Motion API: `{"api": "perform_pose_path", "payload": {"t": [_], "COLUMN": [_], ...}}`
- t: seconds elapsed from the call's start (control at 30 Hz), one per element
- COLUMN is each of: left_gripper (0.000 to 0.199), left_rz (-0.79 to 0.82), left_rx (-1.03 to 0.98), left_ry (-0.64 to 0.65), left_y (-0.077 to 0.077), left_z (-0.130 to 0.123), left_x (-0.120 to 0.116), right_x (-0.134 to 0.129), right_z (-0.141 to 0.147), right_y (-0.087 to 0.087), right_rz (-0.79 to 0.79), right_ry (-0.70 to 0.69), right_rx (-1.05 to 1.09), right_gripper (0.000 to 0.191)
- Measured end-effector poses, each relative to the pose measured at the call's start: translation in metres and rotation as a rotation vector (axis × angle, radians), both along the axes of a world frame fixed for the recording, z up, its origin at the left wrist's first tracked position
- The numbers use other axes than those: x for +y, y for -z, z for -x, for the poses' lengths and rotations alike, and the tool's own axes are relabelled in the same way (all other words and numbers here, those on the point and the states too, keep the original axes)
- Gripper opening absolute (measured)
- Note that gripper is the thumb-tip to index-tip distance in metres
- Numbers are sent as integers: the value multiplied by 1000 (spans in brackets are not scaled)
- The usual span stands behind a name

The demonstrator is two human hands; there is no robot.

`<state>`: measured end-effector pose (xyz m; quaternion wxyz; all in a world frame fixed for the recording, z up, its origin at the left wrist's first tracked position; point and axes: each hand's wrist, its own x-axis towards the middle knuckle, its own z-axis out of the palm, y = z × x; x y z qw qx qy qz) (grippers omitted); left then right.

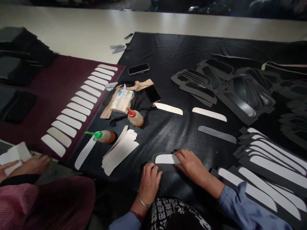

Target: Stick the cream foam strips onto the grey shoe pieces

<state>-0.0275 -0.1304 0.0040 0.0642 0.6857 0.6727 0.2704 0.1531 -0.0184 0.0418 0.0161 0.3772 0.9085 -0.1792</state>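
Note:
A white rounded strip lies on a dark grey cut piece at the front edge of the black-covered table. My left hand has its fingers curled at the piece's near left end. Over the right end, my right hand bends its fingers onto the white strip and hides that part. Beyond them, a grey strip and two cream strips lie apart. Left of my hands is a fanned pile of white strips.
A green-tipped bottle and red-capped bottle lie left, near two phones. Strip-topped dark pieces are stacked right, more dark pieces behind. White strips line a maroon sheet. A co-worker's hands hold white pieces.

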Motion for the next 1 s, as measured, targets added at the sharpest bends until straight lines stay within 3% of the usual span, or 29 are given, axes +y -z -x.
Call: {"api": "perform_pose_path", "payload": {"t": [0.23,0.4,0.63,1.0], "left_gripper": [31,44,48,45], "left_rz": [81,207,335,264], "left_rx": [16,8,-24,120], "left_ry": [3,10,8,16], "left_y": [-2,-2,-6,5], "left_z": [2,2,2,-1], "left_x": [1,2,7,5], "right_x": [6,7,8,8], "right_z": [19,17,16,19], "right_y": [-5,0,-1,-6], "right_rz": [27,18,39,36], "right_ry": [-44,-50,-42,-29], "right_rx": [-52,-29,-62,-69], "right_gripper": [29,27,28,21]}}
